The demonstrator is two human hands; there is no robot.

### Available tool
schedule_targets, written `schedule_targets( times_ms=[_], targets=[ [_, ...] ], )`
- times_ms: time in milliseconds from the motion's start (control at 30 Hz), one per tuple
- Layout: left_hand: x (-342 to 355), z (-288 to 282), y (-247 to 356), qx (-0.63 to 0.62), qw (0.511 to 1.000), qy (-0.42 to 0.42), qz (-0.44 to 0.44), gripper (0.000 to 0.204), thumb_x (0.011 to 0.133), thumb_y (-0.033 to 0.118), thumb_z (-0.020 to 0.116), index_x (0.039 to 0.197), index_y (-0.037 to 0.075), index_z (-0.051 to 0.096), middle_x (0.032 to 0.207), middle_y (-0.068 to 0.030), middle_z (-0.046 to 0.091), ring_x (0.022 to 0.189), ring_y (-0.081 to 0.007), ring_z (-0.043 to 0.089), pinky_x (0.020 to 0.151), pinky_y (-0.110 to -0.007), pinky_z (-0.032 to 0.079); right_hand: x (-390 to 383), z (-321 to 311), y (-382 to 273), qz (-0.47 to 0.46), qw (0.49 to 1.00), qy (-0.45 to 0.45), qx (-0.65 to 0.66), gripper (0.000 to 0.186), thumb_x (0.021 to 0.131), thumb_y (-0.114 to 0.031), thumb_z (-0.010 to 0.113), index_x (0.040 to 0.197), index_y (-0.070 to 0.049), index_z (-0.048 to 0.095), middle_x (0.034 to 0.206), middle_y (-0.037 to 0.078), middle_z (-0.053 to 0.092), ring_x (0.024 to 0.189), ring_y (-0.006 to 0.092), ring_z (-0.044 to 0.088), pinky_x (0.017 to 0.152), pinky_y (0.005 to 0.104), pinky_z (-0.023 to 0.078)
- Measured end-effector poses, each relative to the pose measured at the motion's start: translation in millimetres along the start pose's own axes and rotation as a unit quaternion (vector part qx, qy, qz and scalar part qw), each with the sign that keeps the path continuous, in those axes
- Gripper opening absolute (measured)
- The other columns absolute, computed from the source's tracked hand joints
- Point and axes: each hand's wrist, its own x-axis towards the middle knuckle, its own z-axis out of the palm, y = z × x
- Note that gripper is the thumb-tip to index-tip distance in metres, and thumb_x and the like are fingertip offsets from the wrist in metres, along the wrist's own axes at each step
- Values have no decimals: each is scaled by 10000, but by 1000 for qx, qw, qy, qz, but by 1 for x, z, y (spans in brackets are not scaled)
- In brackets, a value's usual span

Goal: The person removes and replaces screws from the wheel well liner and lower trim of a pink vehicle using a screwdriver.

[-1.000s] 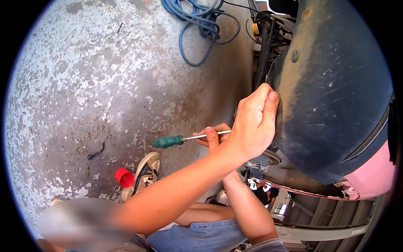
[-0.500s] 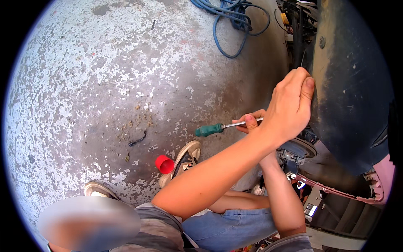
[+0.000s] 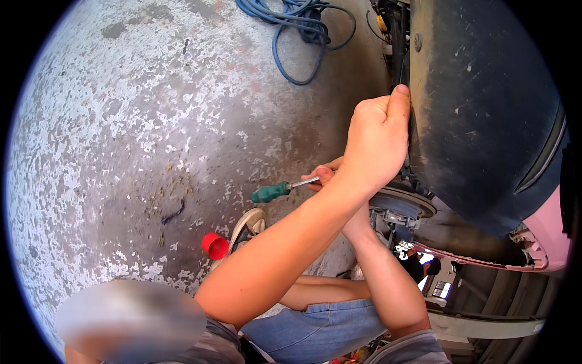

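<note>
The left hand (image 3: 376, 142) is now raised higher, clenched against the black fender (image 3: 479, 109). The green-handled screwdriver (image 3: 280, 190), grasped by the mostly hidden right hand (image 3: 324, 175), is kept beside the brake disc (image 3: 403, 203).

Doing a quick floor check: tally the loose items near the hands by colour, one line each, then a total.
Green: 1, the screwdriver with its green handle, shaft held by the right hand
Red: 1, the small cap on the concrete floor
Blue: 1, the coiled hose
Total: 3
</note>
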Motion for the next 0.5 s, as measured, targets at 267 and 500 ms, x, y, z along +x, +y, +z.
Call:
schedule_targets(
  times_ms=[267, 500],
  targets=[
    [-1, -12, -16, 108, 966, 1, 233, 272, 983, 179, 427, 800, -18, 467, 704, -150, 474, 616, -272, 461, 582, -371, 389, 1, -1, 2, -64, 998, 4, -26, 203, 948, -181, 563, 964, 19, 531, 902, 79, 587, 886, 206, 653, 699, 276, 540],
    [0, 8, -12, 64, 983, 61, 162, 374, 980, 199, 417, 677, -18, 442, 533, -66, 409, 496, -172, 368, 502, -332, 343, -5, -6, -1, 13, 999, 20, 39, 127, 920, -93, 586, 956, 17, 533, 887, 69, 593, 867, 225, 661, 712, 311, 543]
  ],
)
